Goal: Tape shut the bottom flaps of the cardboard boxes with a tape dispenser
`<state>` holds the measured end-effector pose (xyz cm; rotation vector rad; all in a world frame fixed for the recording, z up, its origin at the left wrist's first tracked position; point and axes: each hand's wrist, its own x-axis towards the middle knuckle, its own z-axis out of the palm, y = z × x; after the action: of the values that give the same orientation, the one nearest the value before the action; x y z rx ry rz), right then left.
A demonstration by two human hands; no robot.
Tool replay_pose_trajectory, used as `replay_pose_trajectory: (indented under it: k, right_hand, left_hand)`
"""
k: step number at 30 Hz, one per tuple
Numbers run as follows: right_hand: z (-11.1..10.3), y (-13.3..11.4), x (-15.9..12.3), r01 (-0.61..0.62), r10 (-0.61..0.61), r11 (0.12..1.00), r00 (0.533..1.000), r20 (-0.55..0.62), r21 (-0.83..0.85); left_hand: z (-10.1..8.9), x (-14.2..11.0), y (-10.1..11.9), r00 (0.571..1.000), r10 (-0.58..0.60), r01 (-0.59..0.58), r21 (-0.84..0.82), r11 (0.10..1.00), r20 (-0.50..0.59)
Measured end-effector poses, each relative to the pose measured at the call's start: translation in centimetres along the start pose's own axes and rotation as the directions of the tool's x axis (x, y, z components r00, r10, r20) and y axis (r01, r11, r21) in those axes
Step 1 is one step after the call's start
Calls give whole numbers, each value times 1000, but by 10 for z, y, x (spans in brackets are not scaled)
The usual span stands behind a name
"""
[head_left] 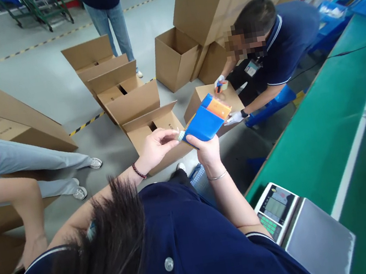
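Blue pouch (202, 124) with an orange end (219, 107) is raised in front of us, held clear of the cartons beyond. From the left, a co-worker's forearm (15, 196) reaches down near our side, then come open cartons (134, 103) with their flaps up. Our left hand (157, 148) is nearly closed, thumb and fingertips pinching a small pale speckled piece (181, 135) at the pouch's near corner; we cannot tell whether it is attached. With so slight a hold, it could slip and drop among the flaps, or crease the corner if we pull sideways. Our right hand (209, 149) is closed on the pouch, thumb on top, fingers mostly hidden beneath; a loose thumb could let it swing or slide out. Further right, a co-worker's gloved hand (234, 118) appears close behind the orange end, so a careless reach might knock it. A scale (318, 236) sits beside our right arm, where an elbow could bump it.
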<state>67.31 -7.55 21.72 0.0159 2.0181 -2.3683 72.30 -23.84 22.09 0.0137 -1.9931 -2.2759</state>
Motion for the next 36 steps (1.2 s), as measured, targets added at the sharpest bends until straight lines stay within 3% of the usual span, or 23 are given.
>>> replay_pose_trajectory:
  k: [3, 7, 11, 16, 20, 24, 30, 36]
  right_hand:
    - [3, -2, -2, 43, -47, 994, 998, -35, -102]
    - [7, -7, -5, 82, -88, 982, 996, -22, -173]
    - [13, -13, -6, 93, -95, 975, 995, -3, -202]
    - [13, -16, -3, 99, -101, 980, 995, -5, -174]
    - [10, -12, -1, 72, -74, 989, 997, -8, -130]
    - [0, -7, 4, 16, -12, 997, 999, 48, -76]
    - [-47, 2, 0, 4, -21, 982, 996, -83, -191]
    - [-81, 43, -18, -83, 10, 945, 974, -227, -317]
  left_hand:
    - [-5, -2, -2, 990, 140, -133, 224, 965, -18]
    - [-7, -7, 0, 951, 308, -238, 548, 802, -37]
    - [-5, -11, 3, 946, 324, -257, 640, 724, 13]
    - [-8, -6, 7, 980, 179, -98, 569, 817, -89]
    - [-13, 5, 4, 997, 15, 4, 249, 968, -75]
    - [-10, 12, -7, 981, -163, 165, 15, 986, -105]
    - [14, 7, -29, 987, -157, 155, 43, 987, 37]
    - [44, -9, -71, 960, -272, 269, 55, 962, 63]
